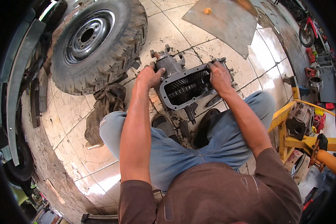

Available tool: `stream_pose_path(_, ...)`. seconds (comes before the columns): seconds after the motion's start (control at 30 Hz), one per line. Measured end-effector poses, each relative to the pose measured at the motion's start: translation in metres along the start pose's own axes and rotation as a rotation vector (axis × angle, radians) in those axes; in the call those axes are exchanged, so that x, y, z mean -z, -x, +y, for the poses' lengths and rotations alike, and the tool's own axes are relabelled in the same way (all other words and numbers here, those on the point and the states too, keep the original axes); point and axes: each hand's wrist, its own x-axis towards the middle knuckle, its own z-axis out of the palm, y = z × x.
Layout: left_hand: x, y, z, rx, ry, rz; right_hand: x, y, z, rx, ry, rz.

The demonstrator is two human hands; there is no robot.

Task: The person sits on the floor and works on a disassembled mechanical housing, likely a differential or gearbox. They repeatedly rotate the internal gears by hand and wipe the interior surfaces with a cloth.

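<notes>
Gearbox (pixel 186 72) between two bare hands, at twelve o'clock from the seated person's lap.
The left hand (pixel 148 77) grasped its casing at nine o'clock, and the right hand (pixel 220 78) gripped its edge at two o'clock; the open side showed gears (pixel 182 90) within, above the tiled floor (pixel 78 142). From the gearbox, a tyre (pixel 119 41) lay at ten o'clock, a dark cloth (pixel 104 112) at eight, and a flat sheet (pixel 222 22) at one.
</notes>
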Motion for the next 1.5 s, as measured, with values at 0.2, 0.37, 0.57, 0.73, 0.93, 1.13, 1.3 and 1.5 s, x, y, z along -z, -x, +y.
stream_pose_path(0.2, -0.002, -0.004, -0.007, -0.024, -0.031, 0.022, 0.007, -0.004, -0.001, -0.013, -0.009, -0.061)
stream_pose_path(0.37, -0.008, -0.007, -0.007, -0.021, -0.017, 0.052, -0.007, -0.001, -0.001, 0.126, -0.218, -0.002)
stream_pose_path(0.57, -0.006, -0.006, -0.006, -0.033, -0.022, 0.050, -0.007, -0.003, -0.005, 0.103, -0.056, -0.011)
stream_pose_path(0.73, -0.008, -0.005, -0.010, -0.043, -0.028, 0.071, -0.004, -0.004, -0.001, -0.020, 0.168, -0.085)
stream_pose_path(0.93, -0.007, -0.005, -0.005, -0.026, -0.030, 0.042, -0.001, -0.003, 0.003, 0.062, 0.056, -0.046)
stream_pose_path(1.13, -0.011, -0.005, -0.010, -0.042, -0.027, 0.068, 0.000, 0.001, 0.007, 0.155, -0.020, -0.048)
stream_pose_path(1.3, -0.008, -0.007, -0.006, -0.038, -0.051, 0.053, -0.005, -0.001, 0.008, 0.216, 0.050, 0.001)
stream_pose_path(1.5, -0.012, -0.004, -0.008, -0.035, -0.032, 0.092, -0.005, 0.002, 0.004, 0.200, 0.030, 0.026)
